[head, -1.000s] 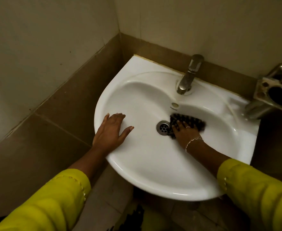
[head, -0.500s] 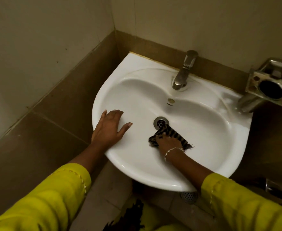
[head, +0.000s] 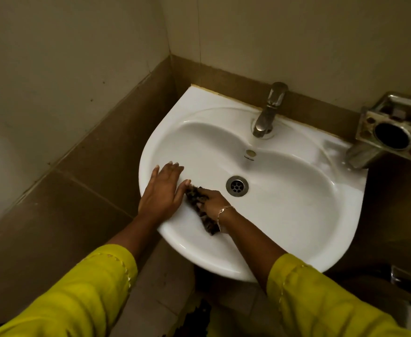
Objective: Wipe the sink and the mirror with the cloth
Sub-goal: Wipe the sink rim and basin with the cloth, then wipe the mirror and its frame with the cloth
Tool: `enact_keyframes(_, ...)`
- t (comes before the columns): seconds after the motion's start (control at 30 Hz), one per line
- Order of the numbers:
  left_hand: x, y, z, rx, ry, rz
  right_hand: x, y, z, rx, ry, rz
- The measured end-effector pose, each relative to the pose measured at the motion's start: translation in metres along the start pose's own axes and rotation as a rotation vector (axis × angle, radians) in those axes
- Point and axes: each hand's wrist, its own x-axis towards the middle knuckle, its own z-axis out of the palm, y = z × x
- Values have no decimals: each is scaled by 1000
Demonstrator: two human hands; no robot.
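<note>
A white corner sink [head: 296, 215] fills the middle of the view, with a metal drain [head: 237, 185] in its bowl. My right hand [head: 213, 203] presses a dark striped cloth [head: 203, 216] against the bowl's near-left slope, left of the drain. My left hand [head: 163, 190] lies flat on the sink's left rim, fingers spread, its thumb almost touching the cloth. The mirror is out of view.
A metal tap [head: 269, 110] stands at the back of the sink. A metal holder [head: 391, 135] with a round hole is fixed to the wall at the right. Tiled walls meet in the corner behind the sink. Yellow sleeves cover both forearms.
My right hand has dragged the cloth from beside the drain, down and to the left across the bowl, up to my left hand. The left hand has stayed on the rim.
</note>
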Motion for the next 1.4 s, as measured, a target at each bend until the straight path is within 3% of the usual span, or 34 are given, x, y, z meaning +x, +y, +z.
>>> enact_keyframes(0.13, -1, 4, -6, -93, 47, -10, -3, 4, -11, 928, -95, 159)
enact_keyframes(0.23, -3, 7, -9, -139, 67, -13, -9, 8, -18, 1177, -135, 152)
enact_keyframes(0.37, -4, 8, -11, -138, 71, 3, -16, 7, -22, 1255, -130, 74)
enact_keyframes(0.63, -8, 13, -18, 87, -6, 31, -29, -13, -38, 1447, -136, -196)
enact_keyframes(0.93, 38, 74, -92, 27, 354, 169, -73, -61, -71, 1517, -129, -476)
enact_keyframes(1.13, 72, 128, -168, 23, 591, 308, -128, -126, -113, 1415, -189, -729)
enact_keyframes(1.4, 104, 180, -263, 150, 738, 442, -198, -206, -153, 1311, -127, -1026)
